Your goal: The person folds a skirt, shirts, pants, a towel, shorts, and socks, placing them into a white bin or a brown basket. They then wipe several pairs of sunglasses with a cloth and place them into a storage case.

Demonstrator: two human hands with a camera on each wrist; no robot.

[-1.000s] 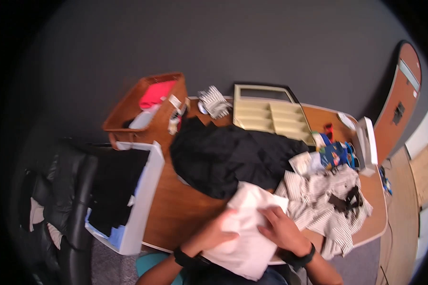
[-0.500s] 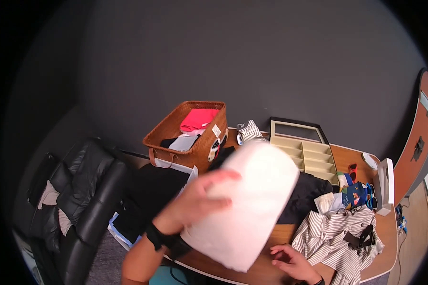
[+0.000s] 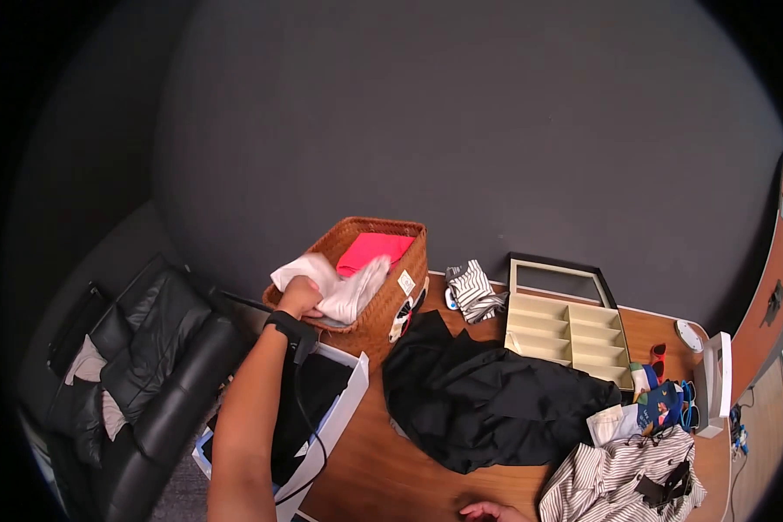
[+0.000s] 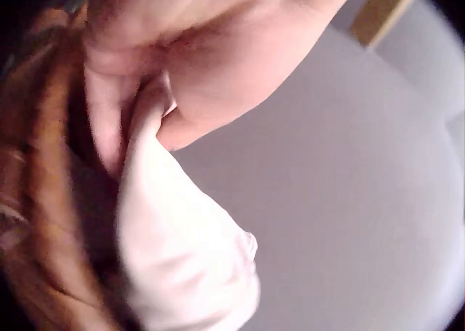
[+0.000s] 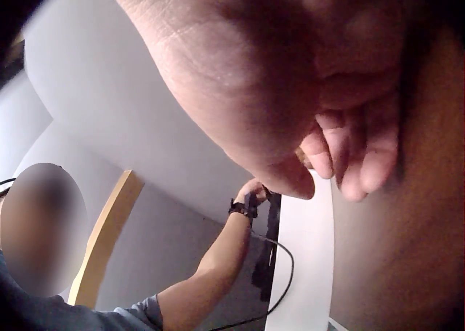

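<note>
At the front end of the brown woven basket (image 3: 416, 277), my left hand (image 3: 301, 297) grips a white folded cloth (image 3: 361, 291). The cloth spreads over the basket's opening beside a bright pink cloth (image 3: 376, 250). In the left wrist view, the thumb and fingers of the left hand (image 4: 211, 55) pinch a gathered edge of the white cloth (image 4: 182, 251), which hangs down from them. My right hand (image 3: 489, 511) is low over the table's front, partly cut off by the frame. The right wrist view shows that right hand (image 5: 290, 77) with loosely bent fingers and nothing in them.
A black garment (image 3: 505, 400) covers the middle of the table (image 3: 365, 474). To its right lie a striped shirt (image 3: 618, 478) and several small items. Behind stands a divided cream box (image 3: 539, 326). A white box (image 3: 344, 418) with dark cloth sits below the basket.
The left hand has carried the white cloth from the table's front to the basket, up and left. The right hand let go of it and stayed near the front edge.
</note>
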